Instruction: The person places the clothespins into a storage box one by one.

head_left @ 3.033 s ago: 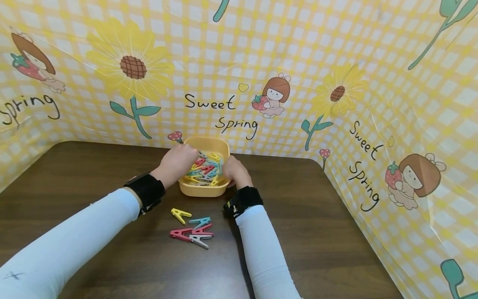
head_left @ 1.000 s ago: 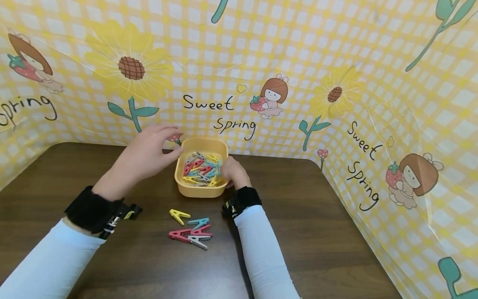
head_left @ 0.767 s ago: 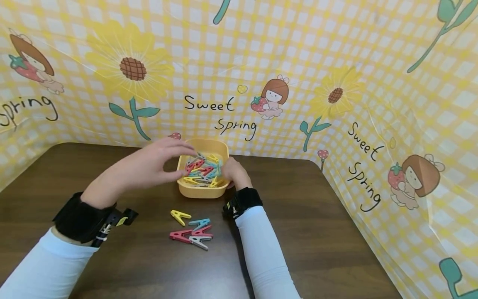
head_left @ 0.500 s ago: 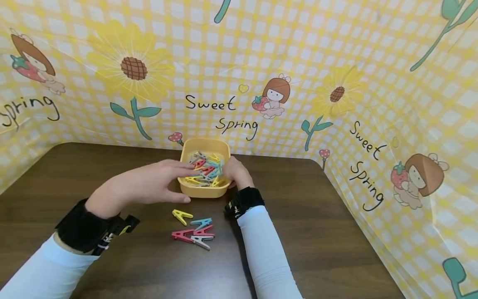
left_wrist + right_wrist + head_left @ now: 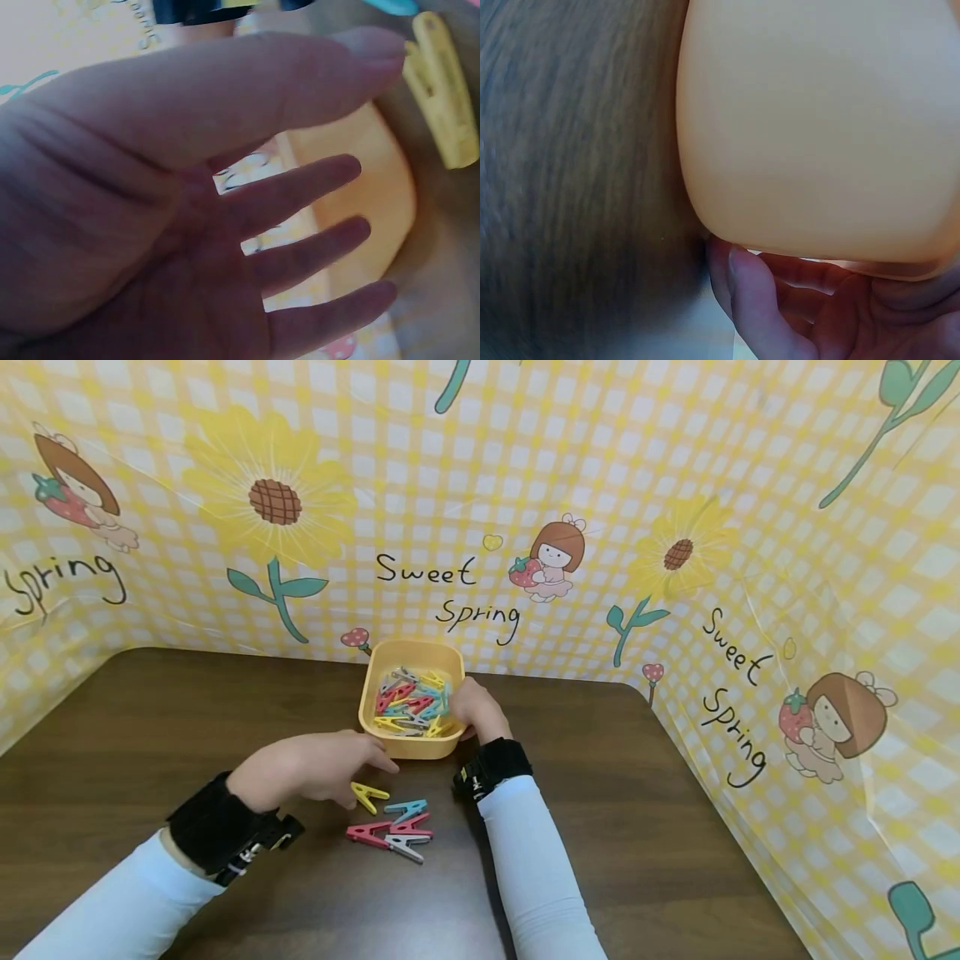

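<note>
Hands at the yellow bowl [image 5: 410, 745] of clothespins, on the table [image 5: 675, 827].

We find the right hand [image 5: 474, 707] largely hidden behind the bowl's right wall, its fingers curled under the rim, gripping it. We note the left hand [image 5: 315, 767] spread and empty, fingertips just beside the loose yellow clothespin [image 5: 367, 795] in front of the bowl; contact unclear.

One yellow bowl [image 5: 410, 745] of many clothespins, five loose clothespins [image 5: 390, 817] on one table [image 5: 637, 793], two hands [image 5: 315, 768]
</note>
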